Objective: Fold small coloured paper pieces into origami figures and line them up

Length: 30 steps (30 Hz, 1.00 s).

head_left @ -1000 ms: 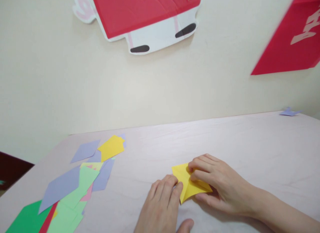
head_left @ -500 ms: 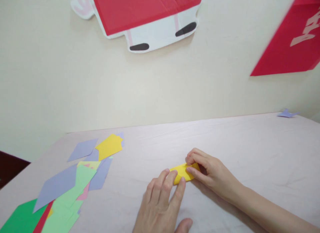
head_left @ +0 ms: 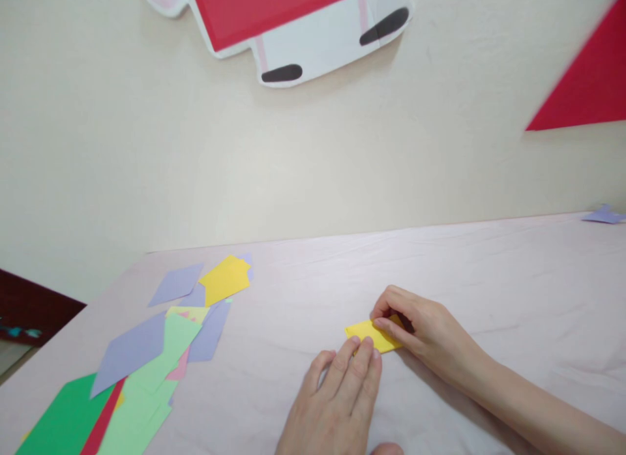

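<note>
A small folded piece of yellow paper [head_left: 364, 328] lies on the pale cloth-covered table [head_left: 293, 298], right of the middle. My left hand [head_left: 340, 390] rests flat with fingers stretched out, their tips pressing the near edge of the paper. At the paper's right end my right hand [head_left: 415, 321] pinches it between thumb and curled fingers, which hide that end.
Loose coloured papers lie on the left: purple [head_left: 134, 351], light green [head_left: 171, 344], green [head_left: 63, 416] and yellow [head_left: 225, 280]. A small purple paper piece [head_left: 604, 215] sits at the far right by the wall [head_left: 313, 168]. Red decorations [head_left: 288, 12] hang there.
My left fingertips have shifted along the near edge of the yellow paper, uncovering its left end. The right hand keeps its pinch. The whole view has moved slightly.
</note>
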Each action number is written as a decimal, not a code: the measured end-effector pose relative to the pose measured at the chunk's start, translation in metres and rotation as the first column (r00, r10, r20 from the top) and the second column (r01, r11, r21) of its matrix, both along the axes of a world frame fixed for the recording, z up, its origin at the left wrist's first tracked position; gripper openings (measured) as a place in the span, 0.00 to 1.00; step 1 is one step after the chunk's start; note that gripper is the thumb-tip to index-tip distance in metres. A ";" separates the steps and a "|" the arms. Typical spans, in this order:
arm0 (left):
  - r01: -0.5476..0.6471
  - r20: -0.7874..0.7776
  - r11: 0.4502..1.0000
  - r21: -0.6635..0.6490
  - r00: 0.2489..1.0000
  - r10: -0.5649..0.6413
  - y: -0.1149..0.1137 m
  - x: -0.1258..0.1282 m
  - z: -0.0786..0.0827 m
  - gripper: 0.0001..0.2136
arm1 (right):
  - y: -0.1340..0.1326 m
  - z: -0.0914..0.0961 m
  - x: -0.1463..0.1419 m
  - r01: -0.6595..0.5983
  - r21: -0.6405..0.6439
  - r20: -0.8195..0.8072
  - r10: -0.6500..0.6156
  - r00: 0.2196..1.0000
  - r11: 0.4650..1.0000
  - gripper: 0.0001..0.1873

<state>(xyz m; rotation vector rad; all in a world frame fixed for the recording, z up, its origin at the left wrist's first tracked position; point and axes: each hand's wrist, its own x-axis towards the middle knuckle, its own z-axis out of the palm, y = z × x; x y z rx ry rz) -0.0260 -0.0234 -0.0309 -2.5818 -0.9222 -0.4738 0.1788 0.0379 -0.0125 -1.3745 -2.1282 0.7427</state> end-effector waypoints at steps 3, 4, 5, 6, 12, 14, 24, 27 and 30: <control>0.006 -0.013 0.999 -0.033 1.000 -0.006 -0.001 -0.001 -0.005 0.31 | 0.004 0.001 0.001 0.015 -0.052 -0.008 -0.015 1.000 0.999 0.07; 0.006 -0.019 0.999 -0.048 1.000 -0.007 -0.001 -0.002 -0.006 0.31 | 0.005 0.001 0.001 0.015 -0.070 -0.018 -0.016 1.000 0.997 0.07; 0.004 -0.023 0.998 -0.063 1.000 -0.005 -0.001 -0.003 -0.007 0.32 | 0.005 0.002 0.002 0.011 -0.082 -0.028 -0.014 1.000 0.997 0.08; -0.001 -0.027 0.997 -0.075 1.000 -0.001 -0.002 -0.003 -0.008 0.32 | 0.005 0.003 0.003 0.004 -0.083 -0.037 -0.007 0.999 0.997 0.08; -0.015 -0.047 0.995 -0.103 0.999 0.010 -0.001 -0.003 -0.004 0.32 | 0.001 0.005 0.004 -0.070 -0.004 -0.042 0.069 0.997 0.998 0.05; -0.019 -0.046 0.995 -0.098 0.999 0.014 -0.001 -0.002 -0.002 0.32 | 0.001 0.004 0.003 -0.078 0.000 -0.039 0.077 0.996 0.997 0.06; -0.047 -0.037 0.990 -0.130 0.998 0.042 -0.003 0.001 -0.004 0.33 | 0.001 0.002 0.001 -0.090 0.018 -0.032 0.090 0.995 0.996 0.09; -0.032 -0.037 0.983 -0.183 0.999 0.025 -0.002 -0.001 -0.002 0.33 | 0.000 0.002 0.001 -0.091 0.019 -0.028 0.092 0.995 0.996 0.09; -0.033 -0.061 0.972 -0.232 0.998 0.019 -0.001 -0.001 0.000 0.33 | 0.000 0.002 0.001 -0.096 0.002 -0.023 0.096 0.995 0.995 0.09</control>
